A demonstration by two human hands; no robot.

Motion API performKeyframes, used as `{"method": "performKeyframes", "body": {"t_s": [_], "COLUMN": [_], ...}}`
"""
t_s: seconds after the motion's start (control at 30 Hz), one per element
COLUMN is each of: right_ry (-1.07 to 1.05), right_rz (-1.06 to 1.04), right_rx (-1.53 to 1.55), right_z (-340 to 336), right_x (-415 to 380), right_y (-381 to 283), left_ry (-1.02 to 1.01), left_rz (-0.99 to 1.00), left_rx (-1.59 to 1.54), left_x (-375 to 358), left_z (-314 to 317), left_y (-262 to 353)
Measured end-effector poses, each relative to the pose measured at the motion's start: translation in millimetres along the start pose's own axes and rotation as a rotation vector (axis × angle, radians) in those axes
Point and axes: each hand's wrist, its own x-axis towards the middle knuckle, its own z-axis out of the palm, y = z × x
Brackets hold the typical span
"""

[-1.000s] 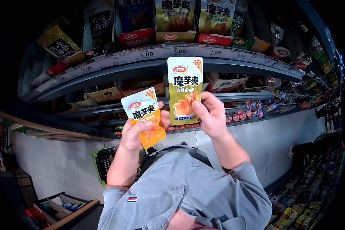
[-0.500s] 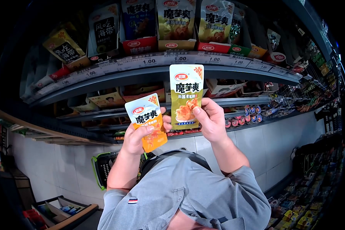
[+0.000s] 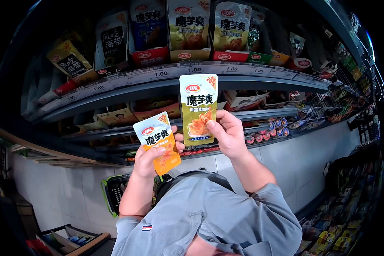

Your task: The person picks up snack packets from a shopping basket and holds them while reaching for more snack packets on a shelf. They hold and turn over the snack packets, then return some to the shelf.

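In my left hand (image 3: pixel 146 161) is an orange-and-white snack packet (image 3: pixel 158 143), the thumb across its front and the fingers behind it. My right hand (image 3: pixel 228 135) pinches a taller olive-green and white snack packet (image 3: pixel 198 109) by its lower right edge. Both packets face me, tilted slightly, and show a red oval logo with large black lettering. The green one sits higher and to the right, its top overlapping the shelf edge in this view. The left fingertips come out close to the green packet's lower left side.
Ahead, a shelf edge (image 3: pixel 128 83) carries price labels (image 3: pixel 161 74). Above it stand display boxes of similar packets (image 3: pixel 187 27). Lower shelves hold more goods. A black basket with a green rim (image 3: pixel 107 197) is on the tiled floor (image 3: pixel 79 183), left of my body.
Both hands, with their packets, sit slightly further left and lower in view. The shelf has also shifted a little to the left in view. Both grips stay the same.
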Motion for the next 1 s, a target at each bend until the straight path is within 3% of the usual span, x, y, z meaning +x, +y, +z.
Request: {"method": "performKeyframes", "body": {"t_s": [0.17,0.23,0.77,0.83,1.0], "right_ry": [0.009,0.018,-0.021,-0.016,-0.029], "right_rz": [-0.008,-0.008,-0.037,-0.039,-0.038], "right_rx": [0.0,-0.005,-0.023,-0.014,-0.031], "right_z": [-0.2,-1.6,2.2,4.0,2.7], "right_x": [-0.1,-0.2,7.5,8.3,9.4], "right_y": [0.8,0.7,-11.9,-13.5,-16.6], "left_ry": [0.095,-0.055,-0.126,-0.231,-0.128], "left_rz": [-0.004,-0.01,0.04,0.036,0.045], "left_rx": [0.077,0.052,0.161,0.18,0.199], "left_x": [-1.1,-0.4,19.5,21.4,22.0], "left_z": [8.7,-1.4,28.4,28.3,34.4], "left_y": [2.1,-1.7,29.2,30.5,30.1]}}
